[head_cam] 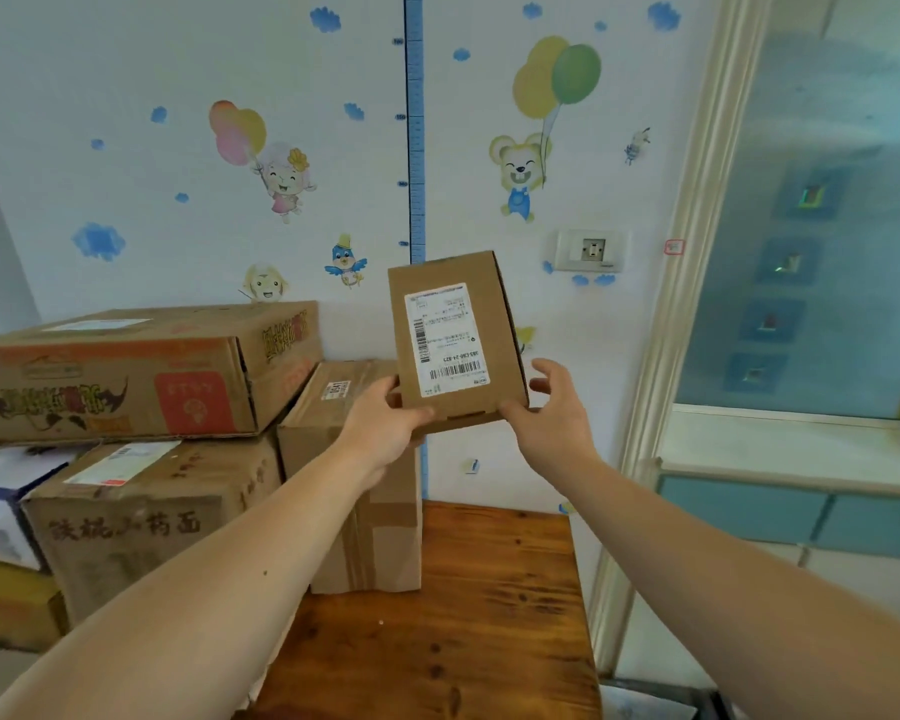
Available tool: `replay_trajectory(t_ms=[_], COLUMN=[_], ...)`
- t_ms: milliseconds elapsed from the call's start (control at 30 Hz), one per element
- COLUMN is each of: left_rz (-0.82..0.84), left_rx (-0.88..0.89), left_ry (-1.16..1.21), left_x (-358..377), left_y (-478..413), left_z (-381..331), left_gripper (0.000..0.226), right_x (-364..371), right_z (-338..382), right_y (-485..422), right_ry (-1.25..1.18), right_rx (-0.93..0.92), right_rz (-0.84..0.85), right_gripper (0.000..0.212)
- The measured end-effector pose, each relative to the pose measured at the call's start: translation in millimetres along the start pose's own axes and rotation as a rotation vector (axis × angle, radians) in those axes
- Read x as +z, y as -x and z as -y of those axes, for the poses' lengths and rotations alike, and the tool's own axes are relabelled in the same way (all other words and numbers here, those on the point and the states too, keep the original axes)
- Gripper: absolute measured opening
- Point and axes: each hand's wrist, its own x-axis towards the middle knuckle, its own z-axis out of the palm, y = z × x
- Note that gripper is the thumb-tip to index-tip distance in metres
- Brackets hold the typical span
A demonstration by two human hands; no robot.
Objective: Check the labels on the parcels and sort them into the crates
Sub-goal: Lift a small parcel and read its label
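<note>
A small brown cardboard parcel (455,345) is held up in front of the wall, tilted, with its white shipping label (445,339) and barcodes facing me. My left hand (385,426) grips its lower left corner, thumb on the front face. Gripping the lower right corner is my right hand (554,407), thumb on the front and fingers curled behind the side. No crates are in view.
A wooden table (468,615) stands below the parcel. An upright taped box (354,475) sits on its far left part. Left of it are stacked cardboard boxes, a large printed one (126,376) on top. A low cabinet (801,491) stands at the right.
</note>
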Motion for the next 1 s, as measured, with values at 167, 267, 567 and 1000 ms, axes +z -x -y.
replay_trajectory(t_ms=[167, 267, 567, 1000], left_rz=[0.023, 0.091, 0.225, 0.184], left_rx=[0.064, 0.095, 0.189, 0.238], left_ry=[-0.009, -0.071, -0.05, -0.1], left_x=[17.8, 23.4, 8.7, -36.8], left_y=[19.1, 25.3, 31.4, 24.6], left_z=[-9.8, -20.0, -44.5, -45.1], left_gripper=[0.06, 0.06, 0.072, 0.068], right_x=[-31.4, -43.2, -42.9, 0.9], right_z=[-4.0, 0.1, 31.0, 55.6], right_y=[5.2, 8.1, 15.5, 18.5], right_ry=[-0.022, -0.053, -0.163, -0.167], right_rx=[0.047, 0.066, -0.002, -0.048], right_rz=[0.119, 0.167, 0.202, 0.177], right_gripper=[0.068, 0.056, 0.064, 0.064])
